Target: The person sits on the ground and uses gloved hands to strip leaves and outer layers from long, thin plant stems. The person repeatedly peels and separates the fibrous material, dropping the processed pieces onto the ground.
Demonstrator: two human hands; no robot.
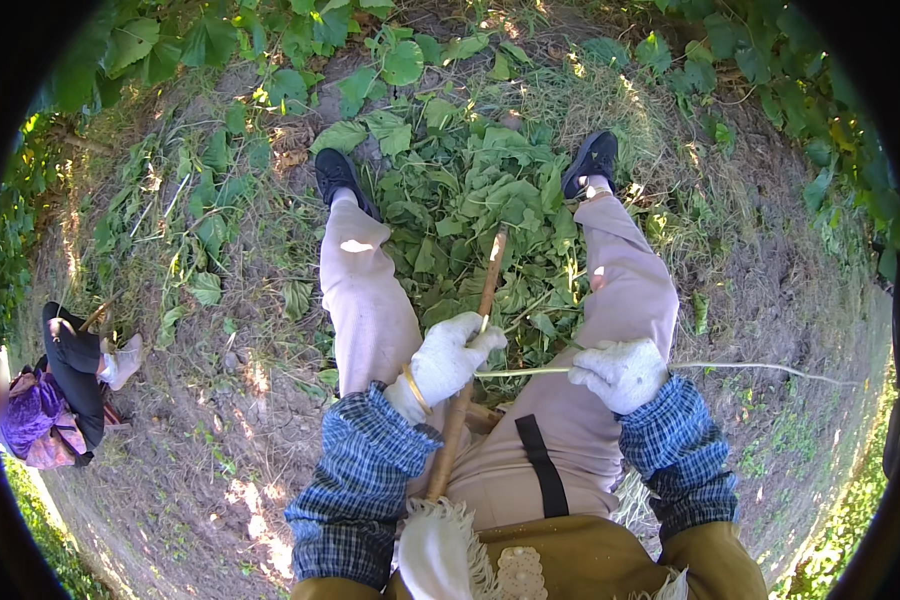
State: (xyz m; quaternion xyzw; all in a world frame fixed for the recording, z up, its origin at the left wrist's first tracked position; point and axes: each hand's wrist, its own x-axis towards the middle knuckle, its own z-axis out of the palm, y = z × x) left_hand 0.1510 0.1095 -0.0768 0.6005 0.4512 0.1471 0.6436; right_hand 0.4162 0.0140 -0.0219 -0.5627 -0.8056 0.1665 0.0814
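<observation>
A thin pale-green stem (525,372) runs sideways between my hands, both in white fabric gloves. My left hand (450,356) is closed at its left end. A wooden stick (493,274) passes under that hand, slanting from my lap to the leaves; whether the fingers also grip it is unclear. My right hand (621,375) is shut around the stem above my thigh. Beyond it, the stem's thin tail (765,366) stretches out to the right. Between my spread legs lies a pile of plucked green leaves (457,202).
A person (60,397) sits on the ground at the left, with a stick beside the legs. Leafy vines (217,37) border the far side and hang at the upper right (765,52). Loose leaves and dry grass (210,225) litter the bare soil (217,465).
</observation>
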